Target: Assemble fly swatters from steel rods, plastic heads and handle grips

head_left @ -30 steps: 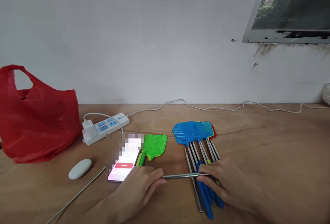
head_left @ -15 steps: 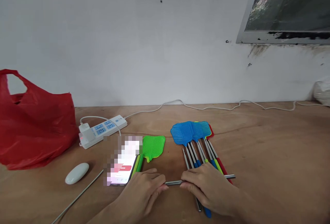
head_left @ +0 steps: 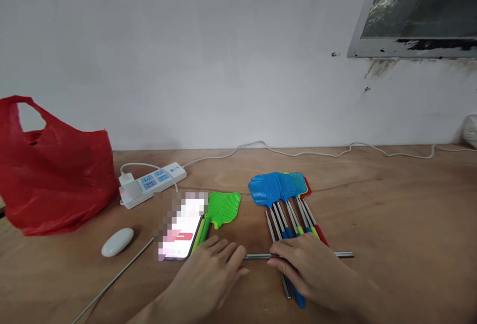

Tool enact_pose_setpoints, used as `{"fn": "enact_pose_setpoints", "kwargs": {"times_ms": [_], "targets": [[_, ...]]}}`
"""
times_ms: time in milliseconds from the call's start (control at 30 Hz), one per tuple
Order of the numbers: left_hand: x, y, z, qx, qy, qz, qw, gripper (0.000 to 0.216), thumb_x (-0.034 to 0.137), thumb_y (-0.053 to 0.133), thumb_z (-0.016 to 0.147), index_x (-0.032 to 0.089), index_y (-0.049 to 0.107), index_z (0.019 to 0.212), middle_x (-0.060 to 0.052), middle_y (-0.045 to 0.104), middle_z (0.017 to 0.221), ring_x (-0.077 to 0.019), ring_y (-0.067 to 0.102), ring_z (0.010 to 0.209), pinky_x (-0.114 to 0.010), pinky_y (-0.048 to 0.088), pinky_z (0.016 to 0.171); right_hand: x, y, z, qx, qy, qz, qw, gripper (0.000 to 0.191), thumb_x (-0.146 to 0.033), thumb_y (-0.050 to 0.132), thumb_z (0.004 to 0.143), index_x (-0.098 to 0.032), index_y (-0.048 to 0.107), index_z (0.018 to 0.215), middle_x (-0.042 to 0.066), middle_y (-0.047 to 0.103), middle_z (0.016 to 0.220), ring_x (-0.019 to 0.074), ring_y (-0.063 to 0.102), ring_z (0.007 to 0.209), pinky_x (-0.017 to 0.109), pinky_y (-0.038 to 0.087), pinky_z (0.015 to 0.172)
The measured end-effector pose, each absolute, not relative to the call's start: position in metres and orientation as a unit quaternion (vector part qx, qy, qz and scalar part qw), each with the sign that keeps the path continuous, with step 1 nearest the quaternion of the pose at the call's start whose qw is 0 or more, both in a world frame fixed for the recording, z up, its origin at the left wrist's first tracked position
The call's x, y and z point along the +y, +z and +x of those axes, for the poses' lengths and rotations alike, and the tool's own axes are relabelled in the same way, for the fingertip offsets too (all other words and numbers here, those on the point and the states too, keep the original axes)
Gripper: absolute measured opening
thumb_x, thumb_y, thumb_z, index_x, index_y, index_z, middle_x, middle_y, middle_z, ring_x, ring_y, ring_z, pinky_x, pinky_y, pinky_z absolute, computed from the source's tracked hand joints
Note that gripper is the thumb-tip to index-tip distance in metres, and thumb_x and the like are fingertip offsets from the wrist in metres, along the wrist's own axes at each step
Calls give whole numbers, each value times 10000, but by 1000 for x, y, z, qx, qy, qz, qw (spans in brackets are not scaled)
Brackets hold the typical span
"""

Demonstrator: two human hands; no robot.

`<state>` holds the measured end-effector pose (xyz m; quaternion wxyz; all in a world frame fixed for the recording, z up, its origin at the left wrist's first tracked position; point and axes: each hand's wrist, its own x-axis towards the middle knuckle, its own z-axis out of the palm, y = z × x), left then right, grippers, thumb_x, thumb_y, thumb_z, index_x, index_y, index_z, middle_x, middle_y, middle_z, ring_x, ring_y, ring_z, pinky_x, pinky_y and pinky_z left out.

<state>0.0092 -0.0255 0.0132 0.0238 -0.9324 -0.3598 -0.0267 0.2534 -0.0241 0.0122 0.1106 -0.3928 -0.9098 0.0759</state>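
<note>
As a lit phone lies at ten o'clock from the bare middle of the metal rod, we have our left hand nearly closed on its nine-o'clock end, green swatter at eleven, blue swatters just past twelve, and our right hand closed round it at three.

Glossy, seemingly metal rod.

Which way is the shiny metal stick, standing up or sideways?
Sideways. The metal stick runs across from the left hand to the right hand, with one end poking out beyond the right hand.
</note>
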Motion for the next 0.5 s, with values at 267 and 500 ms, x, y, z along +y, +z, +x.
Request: {"fn": "enact_pose_setpoints", "kwargs": {"times_ms": [267,500], "targets": [[-18,7,3,-391,-78,-916,-38,200,138,439,993,227,462,816,15,676,711,-201,628,552,-312,213,478,-20,1,268,-921,-22,-357,153,312,-254,344,1048,-209,548,816,3,663,715,159,579,553,317,177,523],[-20,9,-9,-362,-120,-924,-41,253,148,368,1014,229,436,785,17,628,688,-176,591,552,-302,264,492,-22,8,275,-901,100,-407,115,343,-333,376,1056,-224,547,780,-29,645,691,150,574,596,291,245,560]]}}
